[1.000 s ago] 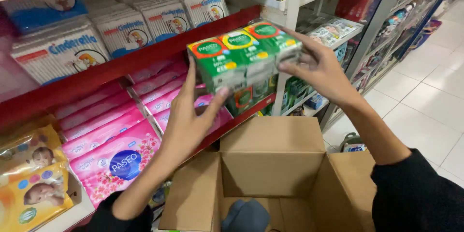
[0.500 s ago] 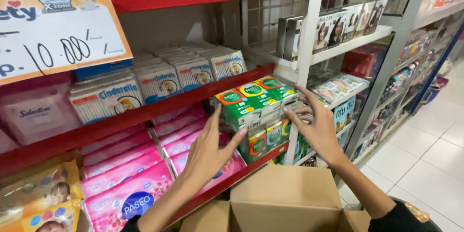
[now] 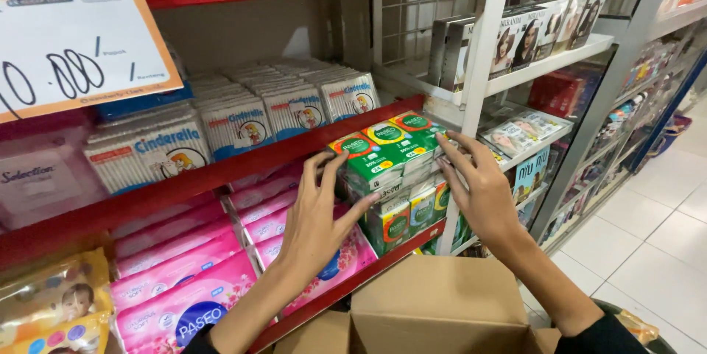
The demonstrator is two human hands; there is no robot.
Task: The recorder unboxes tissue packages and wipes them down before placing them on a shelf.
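Observation:
Both my hands clasp a stack of green tissue packs (image 3: 387, 151) with orange and white labels, held at the front of a red shelf. My left hand (image 3: 318, 214) presses its left side with fingers spread. My right hand (image 3: 482, 188) grips its right side. More green packs (image 3: 405, 214) stand on the shelf right beneath the stack.
Pink tissue packs (image 3: 184, 269) fill the lower red shelf (image 3: 346, 288) to the left. White cotton-bud packs (image 3: 243, 122) sit on the shelf above. An open cardboard box (image 3: 442, 302) is below my arms. A white shelf post (image 3: 479, 81) and neighbouring racks stand to the right.
My hands have carried the green stack from above the box up and in toward the shelf, onto the green packs there. The view has tilted upward.

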